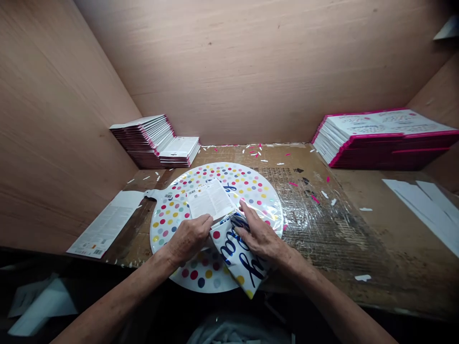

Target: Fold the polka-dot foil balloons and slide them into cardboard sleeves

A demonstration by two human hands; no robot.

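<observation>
White card (211,200) is pinched in our left hand (190,237); our right hand (261,235) grasps the folded sheet (229,255) toward five o'clock on the dotted disc (179,198).

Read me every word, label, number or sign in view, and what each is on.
"y": navy script on the folded spotted sheet; neighbouring letters are folded or covered.
Round spotted sheet: navy script, mostly hidden, unreadable.
White card and card at the left: print too small.
Left card stack and right card stack: too small.
Cardboard: print too blurred.
</observation>
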